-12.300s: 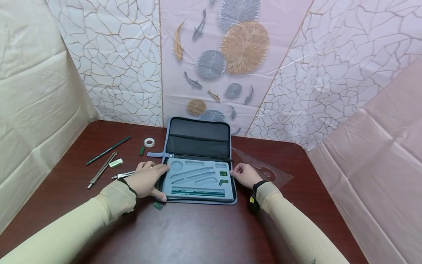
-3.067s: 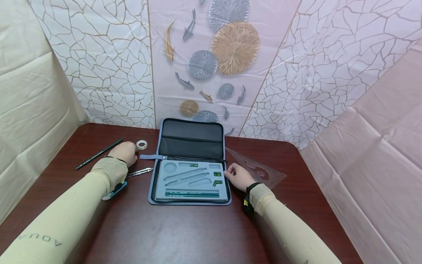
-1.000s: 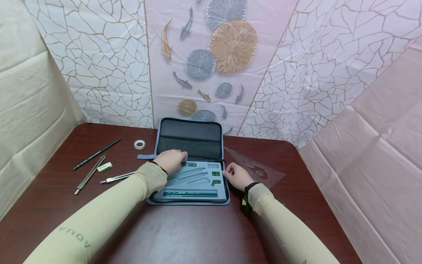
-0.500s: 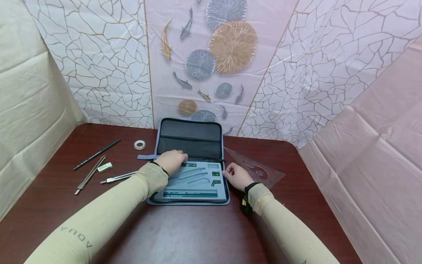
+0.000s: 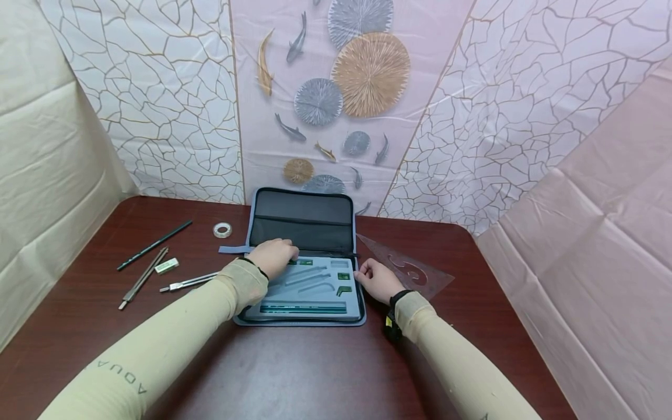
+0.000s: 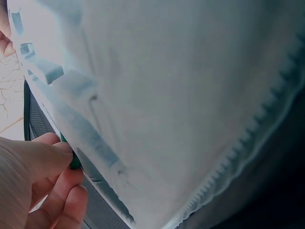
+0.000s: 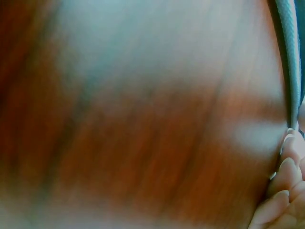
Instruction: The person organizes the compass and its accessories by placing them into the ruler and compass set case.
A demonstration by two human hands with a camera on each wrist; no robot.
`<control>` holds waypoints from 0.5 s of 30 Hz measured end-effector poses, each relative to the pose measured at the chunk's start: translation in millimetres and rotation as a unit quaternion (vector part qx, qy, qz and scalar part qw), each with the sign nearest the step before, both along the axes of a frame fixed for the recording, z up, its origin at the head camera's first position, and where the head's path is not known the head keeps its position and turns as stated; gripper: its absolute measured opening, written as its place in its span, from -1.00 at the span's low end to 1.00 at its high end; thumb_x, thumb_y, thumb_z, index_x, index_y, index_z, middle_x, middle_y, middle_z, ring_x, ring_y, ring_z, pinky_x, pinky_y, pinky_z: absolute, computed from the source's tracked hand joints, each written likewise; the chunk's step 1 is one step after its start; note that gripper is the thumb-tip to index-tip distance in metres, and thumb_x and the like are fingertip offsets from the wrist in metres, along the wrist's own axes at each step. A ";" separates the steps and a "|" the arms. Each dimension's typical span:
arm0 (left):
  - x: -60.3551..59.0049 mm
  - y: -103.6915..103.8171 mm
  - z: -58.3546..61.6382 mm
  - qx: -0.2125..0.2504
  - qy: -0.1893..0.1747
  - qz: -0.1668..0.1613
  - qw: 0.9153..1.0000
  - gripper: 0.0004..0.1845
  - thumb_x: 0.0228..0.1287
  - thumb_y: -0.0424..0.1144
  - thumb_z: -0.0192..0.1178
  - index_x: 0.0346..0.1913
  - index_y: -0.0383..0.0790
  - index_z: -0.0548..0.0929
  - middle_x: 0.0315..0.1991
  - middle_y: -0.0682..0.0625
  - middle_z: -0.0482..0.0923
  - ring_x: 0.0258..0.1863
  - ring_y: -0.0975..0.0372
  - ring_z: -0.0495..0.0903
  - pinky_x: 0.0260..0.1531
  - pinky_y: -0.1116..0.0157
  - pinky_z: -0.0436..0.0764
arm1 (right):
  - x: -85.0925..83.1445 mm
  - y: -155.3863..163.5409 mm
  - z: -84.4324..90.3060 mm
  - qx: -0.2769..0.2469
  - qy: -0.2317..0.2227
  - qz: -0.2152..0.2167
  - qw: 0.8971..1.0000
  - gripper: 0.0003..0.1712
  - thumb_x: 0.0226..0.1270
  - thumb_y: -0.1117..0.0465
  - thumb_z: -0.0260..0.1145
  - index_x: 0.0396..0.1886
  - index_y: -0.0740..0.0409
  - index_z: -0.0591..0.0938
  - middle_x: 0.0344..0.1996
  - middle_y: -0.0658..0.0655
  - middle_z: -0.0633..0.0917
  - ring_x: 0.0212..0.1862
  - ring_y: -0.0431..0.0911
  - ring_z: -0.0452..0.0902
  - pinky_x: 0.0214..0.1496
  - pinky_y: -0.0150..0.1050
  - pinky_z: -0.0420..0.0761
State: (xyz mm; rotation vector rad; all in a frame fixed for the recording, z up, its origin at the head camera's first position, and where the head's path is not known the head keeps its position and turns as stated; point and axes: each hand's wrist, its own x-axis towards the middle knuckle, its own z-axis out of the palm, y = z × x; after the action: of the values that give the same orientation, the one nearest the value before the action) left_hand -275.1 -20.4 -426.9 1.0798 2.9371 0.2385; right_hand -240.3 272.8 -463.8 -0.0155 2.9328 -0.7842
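A blue zip case (image 5: 301, 323) lies unfolded on the table, with a grey-blue moulded tray (image 5: 320, 294) in its near half. My left hand (image 5: 274, 258) reaches over the tray's upper left. Its thumb and fingers pinch a small green block (image 6: 75, 161) at the upper slot, where another green piece (image 5: 306, 262) lies. My right hand (image 5: 379, 281) holds the case's right edge with curled fingers. Two more green pieces sit in the tray's right side, and dark green pencils (image 5: 303, 309) fill the front slot.
Left of the case lie a dark green pencil (image 5: 154, 245), a closed metal compass (image 5: 143, 279), an eraser (image 5: 167, 265), a metal drawing tool (image 5: 186, 283) and a tape roll (image 5: 222, 230). A clear set square (image 5: 406, 265) lies to the right.
The left hand has gone from the case's left edge, past the tape roll, to the upper slot with a green block. Green pieces have left the table. The right hand stays at the edge.
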 end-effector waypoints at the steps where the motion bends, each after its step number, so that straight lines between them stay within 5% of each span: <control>1: 0.0 -0.3 0.0 -0.001 0.001 -0.001 1.000 -0.72 0.29 -0.50 0.17 -0.06 -0.13 0.73 -0.11 -0.09 0.61 -0.09 0.05 0.59 -0.07 0.13 0.56 | 0.0 -0.1 0.1 0.000 0.000 0.000 1.000 -0.73 0.39 -0.04 0.24 -0.34 0.03 0.48 -0.56 0.05 0.46 -0.53 -0.06 0.36 -0.45 -0.22 0.31; 15: -1.5 -2.9 -1.8 -0.007 -0.003 -0.017 1.000 -0.69 0.24 -0.53 0.22 -0.09 -0.10 0.78 -0.22 -0.04 0.59 -0.17 0.13 0.60 -0.12 0.20 0.59 | 0.3 -0.8 0.3 0.003 -0.002 0.001 1.000 -0.73 0.40 -0.04 0.24 -0.33 0.04 0.48 -0.54 0.06 0.47 -0.52 -0.07 0.37 -0.44 -0.22 0.32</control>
State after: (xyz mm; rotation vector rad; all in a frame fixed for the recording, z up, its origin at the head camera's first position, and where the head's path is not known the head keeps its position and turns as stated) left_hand -276.6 -23.4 -428.7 1.1238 2.9074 0.2216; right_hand -240.0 272.0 -463.5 -0.0151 2.9315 -0.7731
